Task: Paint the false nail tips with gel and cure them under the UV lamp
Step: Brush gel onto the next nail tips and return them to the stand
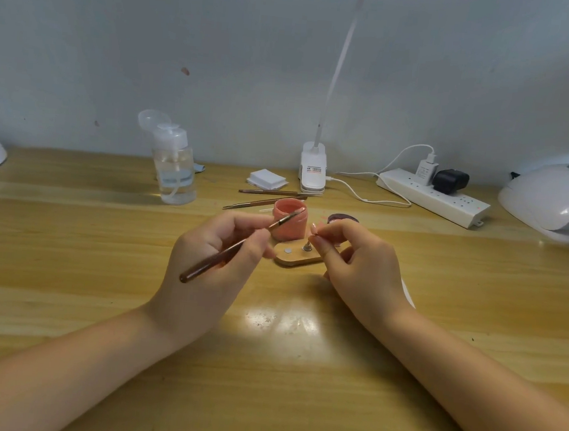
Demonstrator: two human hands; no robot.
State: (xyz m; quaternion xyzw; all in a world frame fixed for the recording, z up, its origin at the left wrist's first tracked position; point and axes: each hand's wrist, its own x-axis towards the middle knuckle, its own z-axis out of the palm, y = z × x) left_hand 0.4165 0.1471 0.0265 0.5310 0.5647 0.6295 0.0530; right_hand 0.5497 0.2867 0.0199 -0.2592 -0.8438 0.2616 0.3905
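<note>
wooden desk (65,265) | left hand (210,264) fingers grip brush (235,249) | right hand (357,266) fingers pinch nail tip (314,227) | labels unreadable

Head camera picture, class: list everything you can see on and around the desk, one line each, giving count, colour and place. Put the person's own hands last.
Gel jar: one, coral pink, open, desk centre.
Jar lid: one, dark, right of the jar.
Nail stand: one, wooden base, between the hands.
Spare brushes: two, brown, lying behind the jar.
Wipe pads: one stack, white, behind the brushes.
Pump bottle: one, clear, back left.
Clip lamp: one, white, back centre.
Power strip: one, white, back right, two plugs in.
UV lamp: one, white, far right.
Left hand: holds a brown brush, tip at the jar.
Right hand: pinches a pale nail tip.
</note>
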